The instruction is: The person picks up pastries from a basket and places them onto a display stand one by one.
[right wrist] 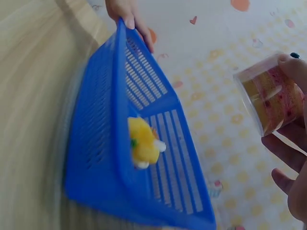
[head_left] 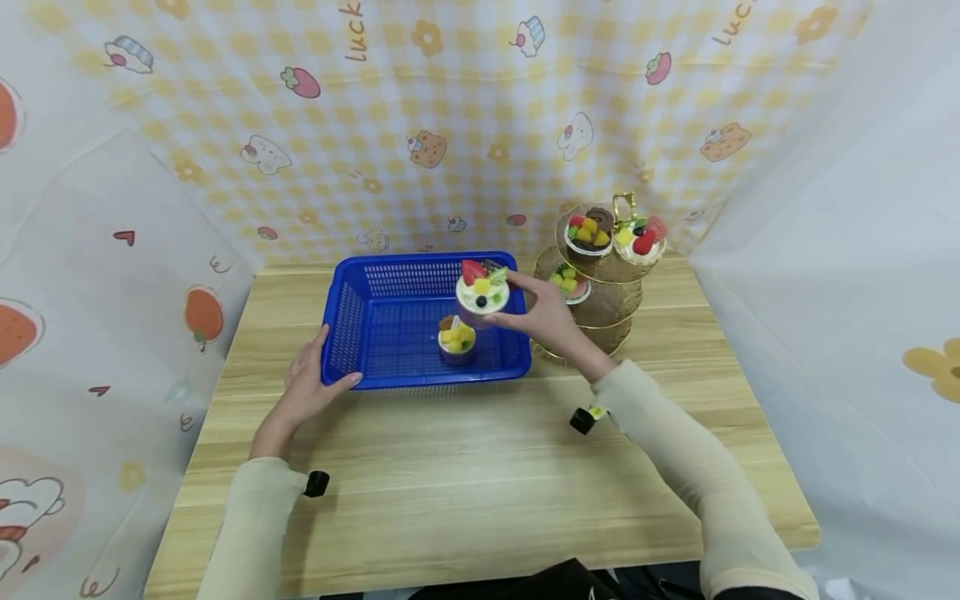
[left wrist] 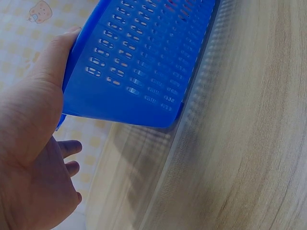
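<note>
My right hand pinches a clear dessert cup between thumb and fingers, above the right part of a blue plastic basket. Strawberry, kiwi, a yellow piece and a dark berry top its white cream; in the right wrist view, pink and yellow layers show through the cup's wall. Inside the basket stands another dessert cup with yellow fruit cubes. My left hand holds the basket's front left corner, thumb along the front rim and fingers by the left side.
A gold-edged tiered stand rises right of the basket. Its top tier carries a cup with chocolate and yellow fruit and a cream cup with strawberry. Another fruit cup sits one tier lower. A patterned curtain hangs behind the wooden table.
</note>
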Motion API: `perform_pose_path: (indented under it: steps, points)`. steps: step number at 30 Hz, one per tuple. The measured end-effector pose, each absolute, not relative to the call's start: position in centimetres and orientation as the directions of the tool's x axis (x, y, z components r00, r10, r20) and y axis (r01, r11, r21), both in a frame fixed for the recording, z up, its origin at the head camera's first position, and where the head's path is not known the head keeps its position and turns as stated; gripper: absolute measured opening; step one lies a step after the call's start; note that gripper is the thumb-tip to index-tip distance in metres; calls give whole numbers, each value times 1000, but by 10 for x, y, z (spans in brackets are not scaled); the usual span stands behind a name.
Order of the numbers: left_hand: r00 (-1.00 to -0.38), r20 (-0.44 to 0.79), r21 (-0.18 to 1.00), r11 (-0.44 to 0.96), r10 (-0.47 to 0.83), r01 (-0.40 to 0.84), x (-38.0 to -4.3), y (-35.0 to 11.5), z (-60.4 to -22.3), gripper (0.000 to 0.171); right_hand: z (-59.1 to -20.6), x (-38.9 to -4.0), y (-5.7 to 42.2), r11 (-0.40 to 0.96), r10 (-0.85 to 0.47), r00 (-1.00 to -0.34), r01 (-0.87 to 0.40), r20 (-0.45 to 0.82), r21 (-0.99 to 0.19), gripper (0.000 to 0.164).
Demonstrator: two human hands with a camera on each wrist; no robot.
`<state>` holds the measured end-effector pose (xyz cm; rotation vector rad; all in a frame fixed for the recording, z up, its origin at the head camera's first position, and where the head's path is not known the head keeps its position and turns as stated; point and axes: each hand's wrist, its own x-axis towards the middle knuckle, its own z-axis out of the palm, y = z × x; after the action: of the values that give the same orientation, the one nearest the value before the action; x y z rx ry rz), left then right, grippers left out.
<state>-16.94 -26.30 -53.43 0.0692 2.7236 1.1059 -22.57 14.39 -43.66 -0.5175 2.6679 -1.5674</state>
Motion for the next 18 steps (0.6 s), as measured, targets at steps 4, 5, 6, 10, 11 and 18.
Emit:
perform_pose_path:
  steps: [4, 5, 6, 10, 11, 18]
  points:
    - [-978, -169, 697, 717, 122, -31, -170, -262, -533, 110, -445, -206, 172, 485, -216, -954, -290, 209, -825, 71]
    - [-978, -169, 699, 714, 123, -31, -170, -261, -532, 110, -447, -201, 179, 486, -199, -955, -292, 221, -824, 70]
    - [-978, -167, 701, 713, 122, -30, -169, -261, -532, 110, -449, -197, 187, 487, -180, -955, -293, 234, -823, 69]
    - [-978, -167, 702, 712, 123, -30, -169, -261, -532, 110, -460, -178, 216, 495, -113, -963, -269, 245, -826, 66]
    - [-978, -167, 701, 712, 124, -29, -169, -261, -533, 110, -462, -174, 223, 501, -97, -966, -255, 238, -827, 66]
    - [-978, -167, 704, 710, 127, -28, -169, -261, -532, 110, -468, -152, 267, 542, 32, -982, -140, 187, -828, 60]
